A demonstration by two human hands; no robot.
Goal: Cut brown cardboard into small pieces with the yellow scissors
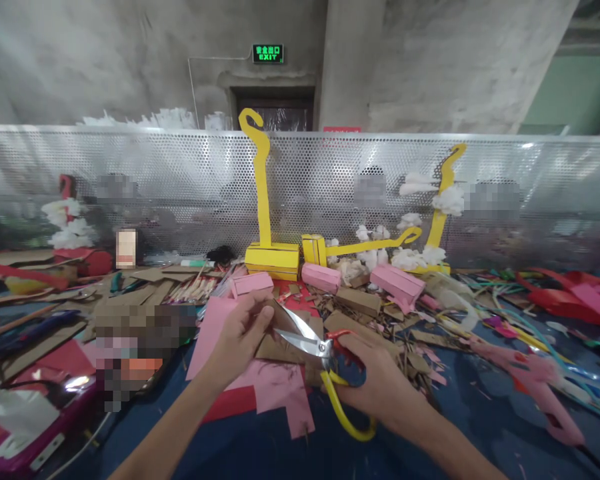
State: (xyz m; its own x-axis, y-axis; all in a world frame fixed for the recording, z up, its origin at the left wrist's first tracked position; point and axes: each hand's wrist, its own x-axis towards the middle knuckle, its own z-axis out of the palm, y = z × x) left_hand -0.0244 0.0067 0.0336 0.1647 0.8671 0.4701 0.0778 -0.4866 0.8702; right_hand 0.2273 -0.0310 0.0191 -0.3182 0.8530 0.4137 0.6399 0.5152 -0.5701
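My right hand (375, 380) grips the scissors (323, 348), which have one red and one yellow handle loop. Their silver blades are apart and point up and left, towards my left hand (245, 327). That hand is closed, pinching a piece of brown cardboard (286, 319) that lies at the blades; its far side is partly hidden. Under both hands are pink paper sheets (280, 383) and scraps of cardboard. Just beyond the left fingers sits a pink paper box (253, 284).
A yellow box with a tall hooked neck (263, 193) stands at the back, before a perforated metal screen (320, 173). More pink boxes (397, 285) lie to its right. A pink glue gun (535, 380) rests at right, a purple tissue box (35, 427) at left.
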